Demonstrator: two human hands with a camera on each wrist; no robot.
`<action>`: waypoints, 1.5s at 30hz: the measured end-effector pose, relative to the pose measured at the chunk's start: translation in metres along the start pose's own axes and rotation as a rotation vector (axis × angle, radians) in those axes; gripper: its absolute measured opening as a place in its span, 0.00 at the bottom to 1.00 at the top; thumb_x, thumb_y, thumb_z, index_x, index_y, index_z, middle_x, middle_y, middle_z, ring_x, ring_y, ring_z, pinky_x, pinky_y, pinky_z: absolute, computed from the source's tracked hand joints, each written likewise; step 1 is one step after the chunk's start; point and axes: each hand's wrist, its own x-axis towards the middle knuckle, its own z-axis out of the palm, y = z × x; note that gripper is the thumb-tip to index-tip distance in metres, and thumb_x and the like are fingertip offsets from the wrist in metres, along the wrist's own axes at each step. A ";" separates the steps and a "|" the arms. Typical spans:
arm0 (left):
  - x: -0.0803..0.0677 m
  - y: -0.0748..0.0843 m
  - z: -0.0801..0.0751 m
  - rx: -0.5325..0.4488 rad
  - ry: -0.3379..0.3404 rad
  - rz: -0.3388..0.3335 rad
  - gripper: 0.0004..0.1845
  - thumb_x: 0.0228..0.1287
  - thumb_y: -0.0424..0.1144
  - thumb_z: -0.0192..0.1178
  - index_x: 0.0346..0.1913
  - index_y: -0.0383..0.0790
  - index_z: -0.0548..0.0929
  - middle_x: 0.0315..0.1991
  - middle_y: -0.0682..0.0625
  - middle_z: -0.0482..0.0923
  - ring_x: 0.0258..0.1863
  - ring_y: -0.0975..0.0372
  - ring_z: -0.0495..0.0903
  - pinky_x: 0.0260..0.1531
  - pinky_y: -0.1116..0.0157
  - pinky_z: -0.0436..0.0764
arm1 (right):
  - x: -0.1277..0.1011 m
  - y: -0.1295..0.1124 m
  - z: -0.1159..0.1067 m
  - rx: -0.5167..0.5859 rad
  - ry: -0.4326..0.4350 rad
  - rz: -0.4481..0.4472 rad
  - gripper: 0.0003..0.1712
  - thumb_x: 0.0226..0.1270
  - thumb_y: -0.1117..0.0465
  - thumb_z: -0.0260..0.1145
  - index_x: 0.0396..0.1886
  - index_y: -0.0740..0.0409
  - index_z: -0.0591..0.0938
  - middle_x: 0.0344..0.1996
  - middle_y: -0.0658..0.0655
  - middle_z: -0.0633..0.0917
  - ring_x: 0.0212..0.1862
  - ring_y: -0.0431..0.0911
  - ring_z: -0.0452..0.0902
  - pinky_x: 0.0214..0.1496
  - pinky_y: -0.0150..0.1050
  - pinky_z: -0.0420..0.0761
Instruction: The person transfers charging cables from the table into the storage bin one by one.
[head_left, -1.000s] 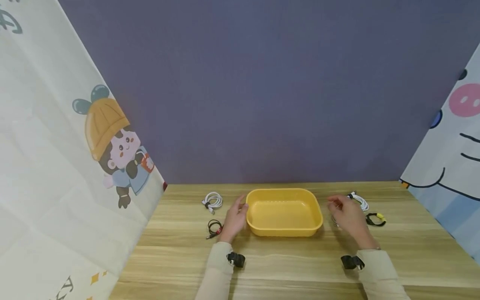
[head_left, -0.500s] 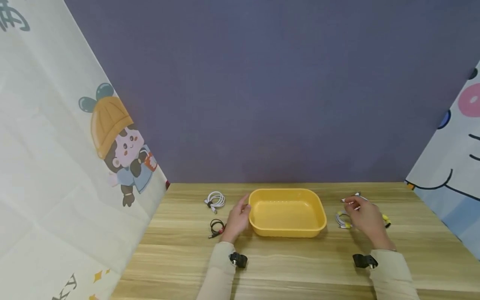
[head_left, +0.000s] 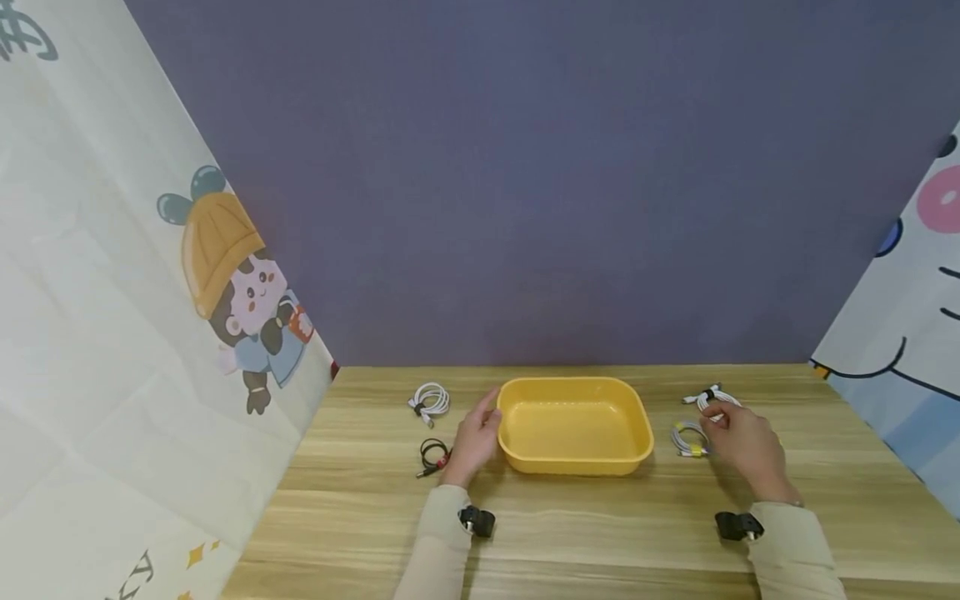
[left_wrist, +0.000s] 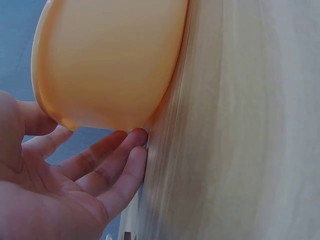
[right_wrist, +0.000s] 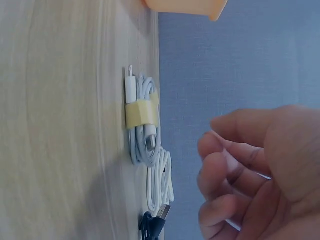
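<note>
Purple wall and cartoon-printed sheets close in a wooden surface [head_left: 570, 517], where a yellow tray [head_left: 573, 390] sits in the middle with its long axis running left to right and its open side up.

Just right of the tray lie two coiled white cables. The nearer one, a cable with a yellow band [head_left: 688, 439], lies flat, its coil stretched roughly towards the tray and away from it; in the right wrist view [right_wrist: 141, 119] a white plug end points towards the tray. Behind it, touching or nearly so, a cable with a black tie [head_left: 708, 397] has its plug ends sticking out to the left.

The right hand [head_left: 742, 446] hovers over these two with fingers loosely curled; its grip is narrow and I cannot tell that it holds anything. To take a coil well, I judge it best to pinch across the band, so the loops stay together.

The left hand [head_left: 474, 446] rests against the tray's left end with straight, relaxed fingers [left_wrist: 112, 165], steadying it and gripping nothing. Left of that hand lie a black cable [head_left: 431, 456] and another white coil [head_left: 429, 400].
</note>
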 end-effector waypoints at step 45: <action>0.002 -0.004 0.000 -0.022 -0.015 0.012 0.24 0.82 0.42 0.47 0.76 0.62 0.69 0.54 0.38 0.85 0.15 0.65 0.71 0.18 0.68 0.73 | 0.001 0.014 0.012 -0.059 -0.183 0.144 0.15 0.71 0.55 0.59 0.36 0.61 0.85 0.16 0.48 0.80 0.25 0.47 0.75 0.28 0.41 0.69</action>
